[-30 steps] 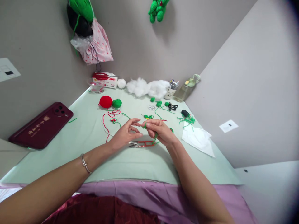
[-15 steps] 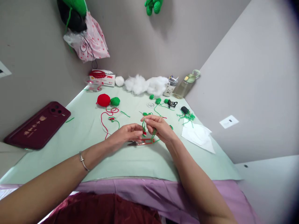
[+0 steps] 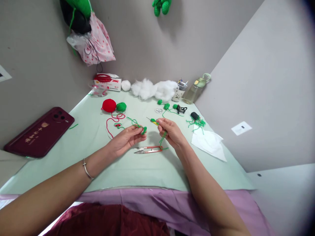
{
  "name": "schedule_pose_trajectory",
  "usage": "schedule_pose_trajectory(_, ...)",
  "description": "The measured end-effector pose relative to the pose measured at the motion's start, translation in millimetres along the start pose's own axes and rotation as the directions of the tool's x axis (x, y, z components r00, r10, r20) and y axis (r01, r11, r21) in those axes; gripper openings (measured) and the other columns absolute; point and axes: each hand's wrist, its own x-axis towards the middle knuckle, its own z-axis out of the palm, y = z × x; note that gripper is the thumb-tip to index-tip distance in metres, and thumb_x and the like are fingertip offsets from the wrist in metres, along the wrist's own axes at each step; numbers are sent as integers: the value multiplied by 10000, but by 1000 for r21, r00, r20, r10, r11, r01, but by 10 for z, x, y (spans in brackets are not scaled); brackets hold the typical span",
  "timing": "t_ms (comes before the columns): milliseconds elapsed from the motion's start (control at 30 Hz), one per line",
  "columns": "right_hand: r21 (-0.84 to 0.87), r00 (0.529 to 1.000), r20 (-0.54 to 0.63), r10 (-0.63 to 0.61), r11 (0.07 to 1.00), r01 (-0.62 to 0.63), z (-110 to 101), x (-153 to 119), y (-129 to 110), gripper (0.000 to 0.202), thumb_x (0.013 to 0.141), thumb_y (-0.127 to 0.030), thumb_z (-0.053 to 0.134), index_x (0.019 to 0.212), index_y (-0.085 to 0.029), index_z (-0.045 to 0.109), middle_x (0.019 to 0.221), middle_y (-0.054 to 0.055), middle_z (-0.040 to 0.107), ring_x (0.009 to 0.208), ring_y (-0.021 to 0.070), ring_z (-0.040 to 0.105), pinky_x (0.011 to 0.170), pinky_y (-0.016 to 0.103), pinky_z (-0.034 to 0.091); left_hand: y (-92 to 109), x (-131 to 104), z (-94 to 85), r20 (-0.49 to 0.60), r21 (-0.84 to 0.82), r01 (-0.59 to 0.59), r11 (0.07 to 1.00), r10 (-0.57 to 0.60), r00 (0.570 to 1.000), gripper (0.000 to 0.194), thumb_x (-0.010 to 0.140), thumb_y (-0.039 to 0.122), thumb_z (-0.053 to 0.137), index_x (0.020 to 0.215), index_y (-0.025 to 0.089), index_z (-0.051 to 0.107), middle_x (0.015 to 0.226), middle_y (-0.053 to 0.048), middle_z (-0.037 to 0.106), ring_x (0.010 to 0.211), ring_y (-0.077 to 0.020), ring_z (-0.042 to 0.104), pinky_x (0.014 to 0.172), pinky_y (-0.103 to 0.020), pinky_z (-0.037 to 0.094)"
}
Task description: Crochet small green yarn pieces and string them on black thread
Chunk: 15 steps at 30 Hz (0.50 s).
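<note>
My left hand [image 3: 129,139] pinches a small green crocheted piece [image 3: 144,130] between thumb and fingertips, and green yarn [image 3: 134,121] trails away behind it. To its right, my right hand [image 3: 171,131] has thumb and forefinger closed on the yellow handle of a crochet hook [image 3: 155,122]. The thin metal tip of that hook points left, with a bit of green beside the handle. Green yarn [image 3: 161,141] also hangs from under my right fingers. Below both hands lie thread snips [image 3: 149,150] with orange-red handles, blades to the left.
Red yarn [image 3: 109,105] and green yarn balls [image 3: 121,107] sit back left, near a small red-and-green piece [image 3: 117,125]. White stuffing [image 3: 154,90], a pen cup [image 3: 180,91] and a bottle [image 3: 195,90] line the wall. White sheets [image 3: 209,144] lie right; a phone [image 3: 40,131] leans left.
My hands have drawn apart. The left moved slightly left with the green piece, whose red-and-white part no longer shows clearly. My right hand took hold of the crochet hook, and the snips came into fuller view.
</note>
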Motion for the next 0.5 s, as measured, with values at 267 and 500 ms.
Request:
schedule_pose_trajectory(267, -145, 998, 58, -40, 988, 48, 179, -89, 50, 196, 825, -344, 650, 957, -202, 622, 658, -46, 562, 503, 53, 344, 451, 200, 207, 6, 19, -5, -85, -2, -127, 992, 126, 988, 78, 816, 83, 706, 865, 127, 665, 786, -17, 685, 709, -79, 656, 702, -158, 580)
schedule_pose_trajectory(500, -450, 989, 81, -127, 880, 150, 280, -164, 12, 265, 827, -433, 660, 898, -179, 677, 764, -12, 568, 574, 79, 404, 523, 247, 315, 10, -43, 77, -30, 19, -141, 990, 141, 989, 208, 838, 67, 652, 1031, 144, 645, 828, -35, 722, 784, -113, 707, 824, -228, 593)
